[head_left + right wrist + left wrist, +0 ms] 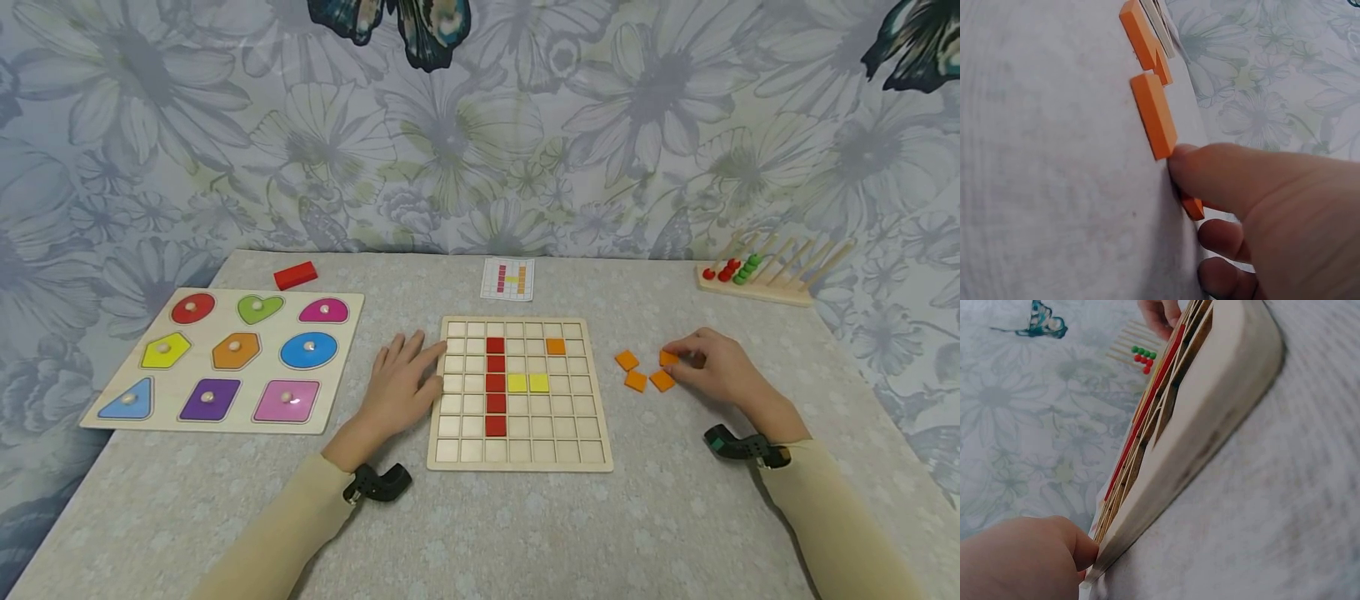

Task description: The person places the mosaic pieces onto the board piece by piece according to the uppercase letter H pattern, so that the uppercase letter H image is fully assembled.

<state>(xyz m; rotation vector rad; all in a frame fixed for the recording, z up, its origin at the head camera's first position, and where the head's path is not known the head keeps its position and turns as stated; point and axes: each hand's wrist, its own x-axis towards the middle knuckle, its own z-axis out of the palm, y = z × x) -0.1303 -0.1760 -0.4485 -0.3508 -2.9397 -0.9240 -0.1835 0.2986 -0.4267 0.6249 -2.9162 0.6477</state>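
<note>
A wooden grid board (pixel 459 456) lies on the table, with a column of several red tiles (pixel 496 383), two yellow tiles (pixel 528 382) beside that column and one orange tile (pixel 555 346) at upper right. My left hand (pixel 401 383) lies spread at the board's left edge, thumb and index finger touching it; the left wrist view shows the thumb (pixel 1066 540) against the rim. Right of the board, my right hand (pixel 716 367) pinches an orange square tile (pixel 1193 206) between thumb and fingers. Three loose orange tiles (pixel 635 381) lie next to it on the table.
A small pattern card (pixel 507 278) lies behind the board. At left is a shape puzzle board (pixel 258 362) with knobbed pieces, with a red block (pixel 296 275) behind it. A wooden peg rack with red and green beads (pixel 772 287) stands at back right.
</note>
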